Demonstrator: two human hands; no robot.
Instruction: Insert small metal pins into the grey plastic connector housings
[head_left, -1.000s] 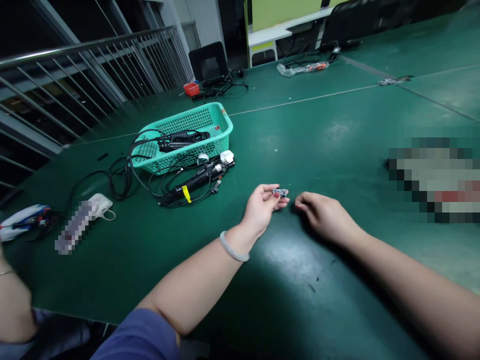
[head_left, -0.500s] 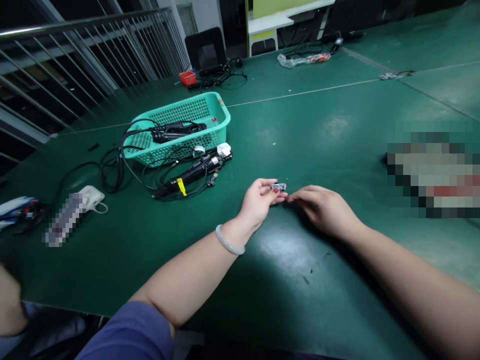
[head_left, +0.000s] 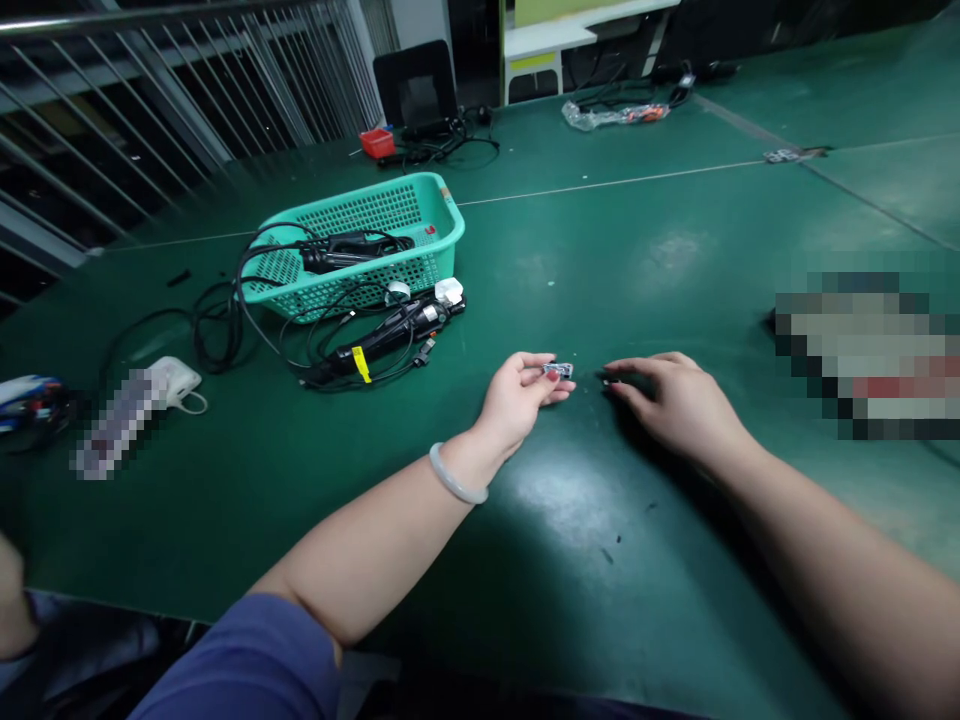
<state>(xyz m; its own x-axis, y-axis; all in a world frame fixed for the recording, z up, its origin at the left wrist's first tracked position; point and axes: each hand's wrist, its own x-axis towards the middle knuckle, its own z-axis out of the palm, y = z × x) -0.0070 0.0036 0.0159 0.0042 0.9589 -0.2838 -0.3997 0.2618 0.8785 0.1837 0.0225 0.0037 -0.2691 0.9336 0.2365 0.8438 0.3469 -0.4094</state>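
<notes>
My left hand (head_left: 517, 392) pinches a small silvery piece with a dark pattern (head_left: 559, 371) between thumb and fingers, just above the green table (head_left: 517, 560). A pale bangle (head_left: 456, 477) circles that wrist. My right hand (head_left: 671, 400) is a short way to the right, low over the table, its thumb and forefinger curled toward each other. At those fingertips shows a tiny dark bit (head_left: 606, 378), too small to name. A gap of bare table separates the two hands.
A turquoise basket (head_left: 448, 250) with black corded tools stands at the left, another black corded tool (head_left: 397, 335) before it. A white device (head_left: 176, 382) lies farther left. A blurred-out object (head_left: 877, 350) is at the right. Someone's arm (head_left: 13, 600) shows at lower left.
My right hand has moved right, away from the piece in my left hand, and its thumb and forefinger show more plainly. The left hand keeps its grip almost in place.
</notes>
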